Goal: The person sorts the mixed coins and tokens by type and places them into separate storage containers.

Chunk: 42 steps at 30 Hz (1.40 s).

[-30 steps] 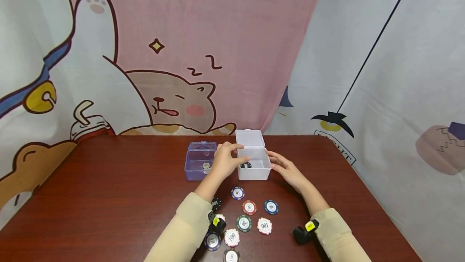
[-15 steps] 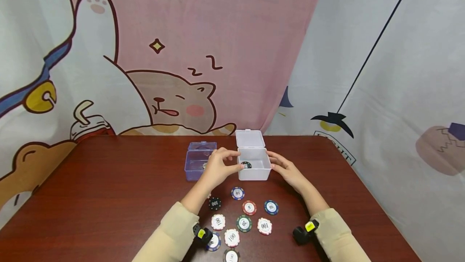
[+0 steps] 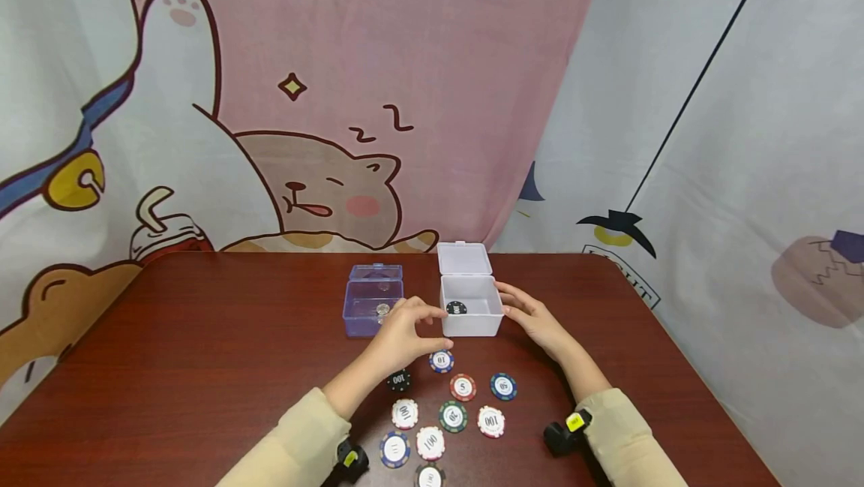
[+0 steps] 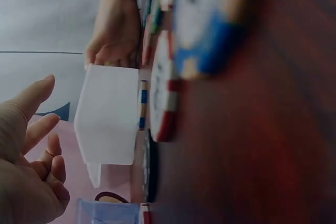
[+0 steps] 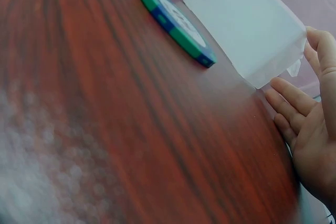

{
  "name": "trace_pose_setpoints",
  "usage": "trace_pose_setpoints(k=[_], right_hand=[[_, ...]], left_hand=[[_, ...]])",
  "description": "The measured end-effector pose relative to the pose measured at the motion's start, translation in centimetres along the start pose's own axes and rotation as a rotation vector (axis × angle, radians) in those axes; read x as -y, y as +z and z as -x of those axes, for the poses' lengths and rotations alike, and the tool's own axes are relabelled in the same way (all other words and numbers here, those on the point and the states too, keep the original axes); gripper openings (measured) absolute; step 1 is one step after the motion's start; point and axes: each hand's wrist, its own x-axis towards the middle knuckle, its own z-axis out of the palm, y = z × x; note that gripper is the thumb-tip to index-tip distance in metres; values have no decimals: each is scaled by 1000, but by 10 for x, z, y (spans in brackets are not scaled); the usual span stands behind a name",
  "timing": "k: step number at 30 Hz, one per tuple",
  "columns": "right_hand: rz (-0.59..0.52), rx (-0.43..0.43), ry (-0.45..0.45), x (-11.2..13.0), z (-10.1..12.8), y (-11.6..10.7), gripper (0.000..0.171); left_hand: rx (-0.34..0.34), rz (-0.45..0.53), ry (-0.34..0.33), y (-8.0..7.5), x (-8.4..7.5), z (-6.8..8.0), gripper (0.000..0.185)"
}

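A white plastic box (image 3: 472,326) stands with its lid raised, and a black poker chip (image 3: 456,308) lies inside at its left. My left hand (image 3: 405,335) is in front of the box's left corner, thumb and forefinger spread apart. Nothing is between those fingers in the left wrist view, where the hand (image 4: 29,150) hovers beside the box (image 4: 107,116). My right hand (image 3: 536,320) rests its extended fingers against the box's right side. In the right wrist view, the fingertips (image 5: 283,90) meet the box's lower edge.
Left of the white box stands an open translucent blue box (image 3: 358,324) with small clear pieces inside. Several poker chips lie in front, among them a blue one (image 3: 442,361), a red one (image 3: 463,387), a green one (image 3: 453,416) and a black one (image 3: 399,380). A printed cloth (image 3: 432,97) hangs behind.
My left hand has drawn back from over the white box, down and to the left, with its thumb and forefinger parted. The black chip stays inside. My right hand keeps its place.
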Motion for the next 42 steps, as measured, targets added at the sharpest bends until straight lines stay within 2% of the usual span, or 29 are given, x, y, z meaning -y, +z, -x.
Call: trace_pose_setpoints(k=[6,12,18,27,37,42], right_hand=[[-4,-7,-1,0,0,0,49],[3,-1,-1,1,1,0,49],[6,-5,-5,-1,0,0,49],[23,-30,-11,-30,-6,-4,49],[17,-26,-23,-30,-6,-4,49],[18,-37,-24,-28,-6,-4,48]], left_hand=[[41,-24,40,1,6,7,43],[104,-21,9,3,11,11,40],[153,-17,12,8,14,15,41],[210,-23,-11,12,18,19,45],[258,-125,-33,15,24,20,50],[241,-151,-28,17,25,20,49]])
